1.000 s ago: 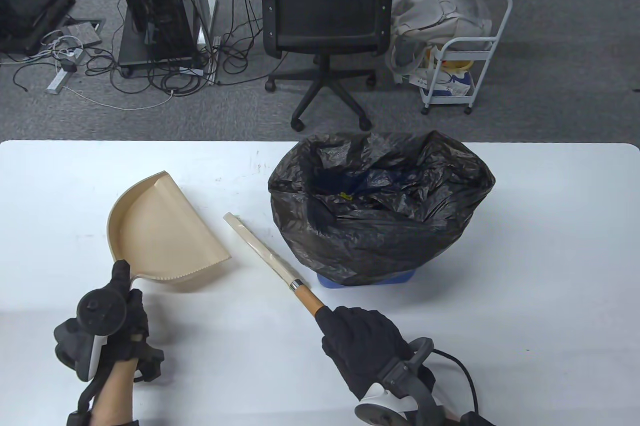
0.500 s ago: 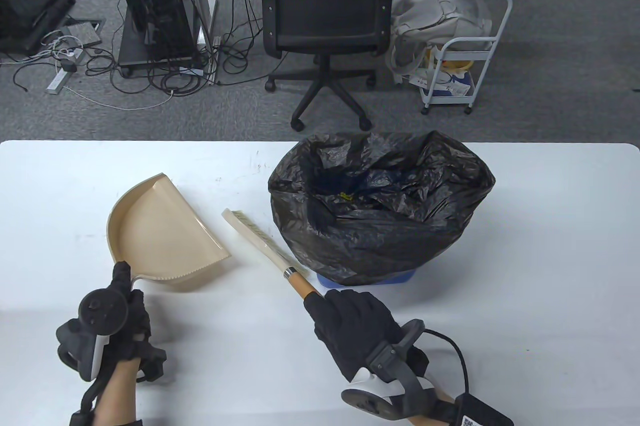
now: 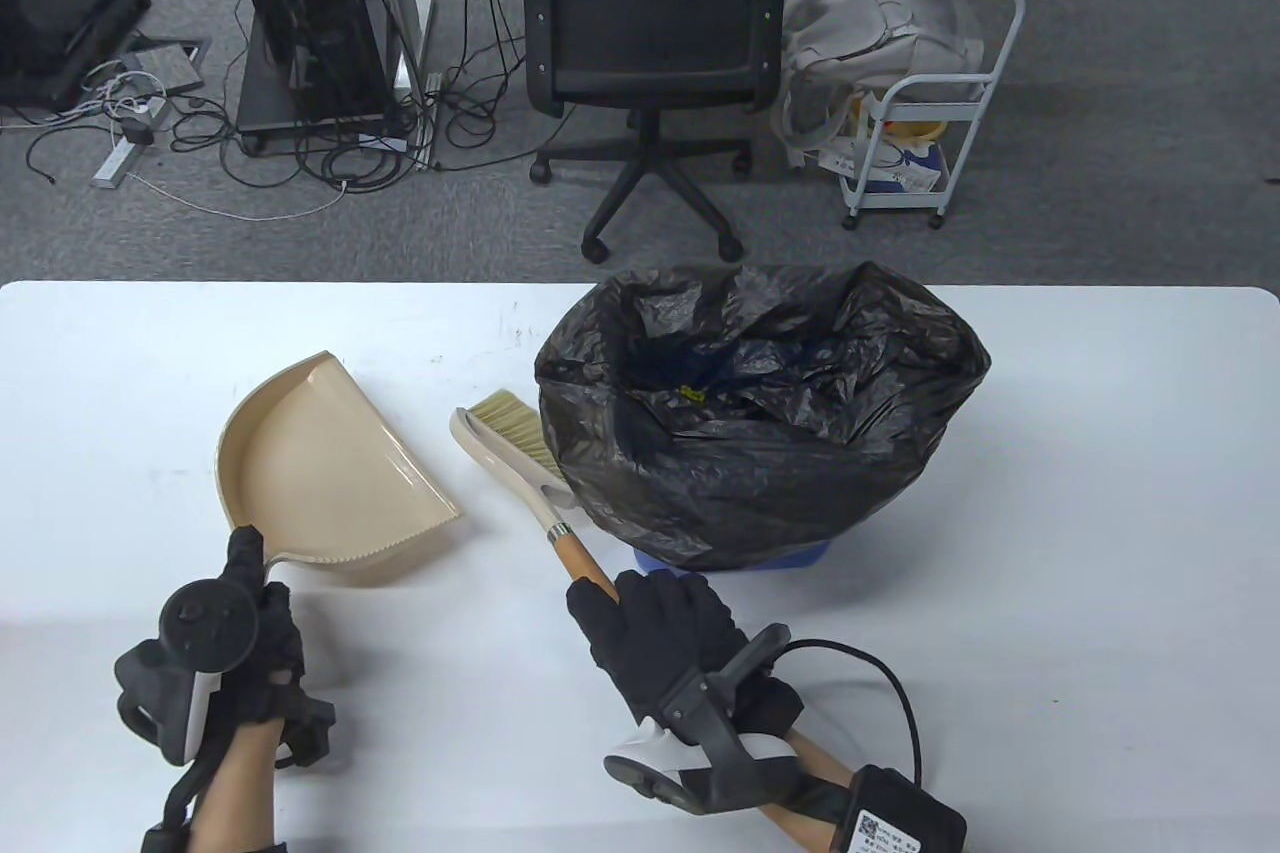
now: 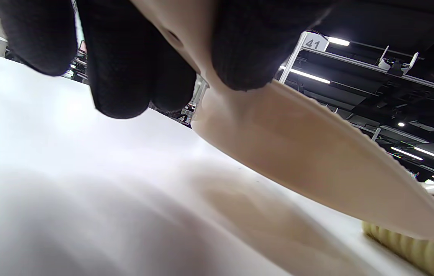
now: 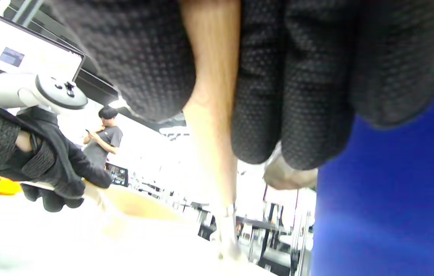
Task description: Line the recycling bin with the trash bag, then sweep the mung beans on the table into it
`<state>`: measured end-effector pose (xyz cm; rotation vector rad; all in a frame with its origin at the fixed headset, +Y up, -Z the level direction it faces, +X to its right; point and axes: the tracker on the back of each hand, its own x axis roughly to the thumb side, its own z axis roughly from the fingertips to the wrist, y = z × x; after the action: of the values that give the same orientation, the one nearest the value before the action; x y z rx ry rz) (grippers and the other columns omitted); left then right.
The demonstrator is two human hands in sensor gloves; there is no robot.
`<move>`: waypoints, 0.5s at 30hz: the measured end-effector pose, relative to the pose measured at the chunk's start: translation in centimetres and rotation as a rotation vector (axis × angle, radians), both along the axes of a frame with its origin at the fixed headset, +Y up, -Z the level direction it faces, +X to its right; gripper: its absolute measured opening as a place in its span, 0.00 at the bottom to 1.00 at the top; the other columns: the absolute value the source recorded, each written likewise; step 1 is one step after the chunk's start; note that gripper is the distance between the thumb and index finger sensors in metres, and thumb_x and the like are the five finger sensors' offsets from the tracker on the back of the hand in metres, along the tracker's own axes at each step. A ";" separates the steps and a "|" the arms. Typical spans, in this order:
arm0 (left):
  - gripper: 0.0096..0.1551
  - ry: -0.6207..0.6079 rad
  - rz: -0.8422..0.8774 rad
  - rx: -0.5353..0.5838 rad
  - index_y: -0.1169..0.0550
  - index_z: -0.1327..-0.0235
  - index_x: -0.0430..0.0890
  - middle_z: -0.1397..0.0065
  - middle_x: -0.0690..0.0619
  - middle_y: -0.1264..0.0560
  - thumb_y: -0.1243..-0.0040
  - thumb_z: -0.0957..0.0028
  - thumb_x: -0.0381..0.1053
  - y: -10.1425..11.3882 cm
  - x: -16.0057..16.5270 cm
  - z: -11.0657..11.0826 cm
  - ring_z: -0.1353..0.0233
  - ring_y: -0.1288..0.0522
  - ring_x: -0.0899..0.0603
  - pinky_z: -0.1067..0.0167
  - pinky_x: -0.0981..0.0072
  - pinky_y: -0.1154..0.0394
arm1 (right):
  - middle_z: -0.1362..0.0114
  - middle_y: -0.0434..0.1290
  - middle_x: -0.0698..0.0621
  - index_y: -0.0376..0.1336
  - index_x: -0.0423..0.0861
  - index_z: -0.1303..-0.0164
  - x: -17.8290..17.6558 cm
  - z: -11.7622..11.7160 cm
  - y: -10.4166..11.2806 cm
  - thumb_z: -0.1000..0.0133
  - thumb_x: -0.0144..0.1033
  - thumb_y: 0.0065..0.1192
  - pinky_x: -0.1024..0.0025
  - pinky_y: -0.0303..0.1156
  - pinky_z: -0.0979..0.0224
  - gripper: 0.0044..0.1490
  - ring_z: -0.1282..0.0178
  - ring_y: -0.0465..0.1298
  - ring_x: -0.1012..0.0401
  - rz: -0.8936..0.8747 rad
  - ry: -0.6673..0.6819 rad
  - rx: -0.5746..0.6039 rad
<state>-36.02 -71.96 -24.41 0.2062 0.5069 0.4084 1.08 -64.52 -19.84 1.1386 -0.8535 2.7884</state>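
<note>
The bin (image 3: 780, 555) already wears its crinkled black bag (image 3: 760, 403), so this looks like sweeping's end; no beans show on the counter (image 3: 1080, 533). The left hand (image 3: 250, 633) grips the smooth beige dustpan (image 3: 320, 463); the right hand (image 3: 660, 643) clamps the wooden-handled brush (image 3: 520, 453), bristles against the bag just ahead. Next, likely setting both down.

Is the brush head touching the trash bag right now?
Cannot tell. In the table view the brush bristles run up to the trash bag edge and overlap it, but from above no contact or gap shows. The wrist views don't help.
</note>
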 end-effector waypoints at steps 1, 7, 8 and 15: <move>0.35 0.000 0.001 0.000 0.26 0.23 0.48 0.32 0.32 0.18 0.30 0.47 0.42 0.0 0.0 0.0 0.37 0.17 0.23 0.40 0.22 0.27 | 0.47 0.86 0.34 0.73 0.43 0.32 -0.1 -0.4 -0.4 0.48 0.39 0.72 0.43 0.82 0.49 0.33 0.51 0.88 0.41 -0.016 -0.001 -0.055; 0.35 -0.002 0.001 -0.008 0.26 0.22 0.48 0.32 0.32 0.18 0.30 0.47 0.42 0.0 0.1 0.0 0.37 0.17 0.23 0.40 0.22 0.27 | 0.45 0.85 0.32 0.69 0.40 0.28 0.7 -2.4 -2.6 0.48 0.39 0.71 0.42 0.81 0.49 0.37 0.50 0.87 0.39 -0.068 -0.017 -0.297; 0.35 -0.002 0.001 -0.009 0.26 0.22 0.48 0.32 0.32 0.18 0.30 0.47 0.42 0.0 0.1 0.0 0.37 0.17 0.23 0.40 0.22 0.27 | 0.45 0.84 0.32 0.68 0.40 0.27 0.9 -2.7 -3.1 0.48 0.39 0.71 0.41 0.81 0.48 0.38 0.49 0.87 0.39 -0.073 -0.019 -0.322; 0.35 -0.005 0.002 -0.015 0.26 0.22 0.48 0.32 0.32 0.18 0.30 0.47 0.42 -0.1 0.2 0.0 0.37 0.17 0.23 0.40 0.22 0.27 | 0.39 0.81 0.30 0.62 0.31 0.23 1.6 -3.4 -5.9 0.48 0.40 0.71 0.39 0.80 0.45 0.45 0.44 0.85 0.37 0.005 -0.073 -0.410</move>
<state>-35.86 -72.03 -24.44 0.1897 0.5050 0.4072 2.71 -70.43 -23.28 0.9742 -0.2553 2.8327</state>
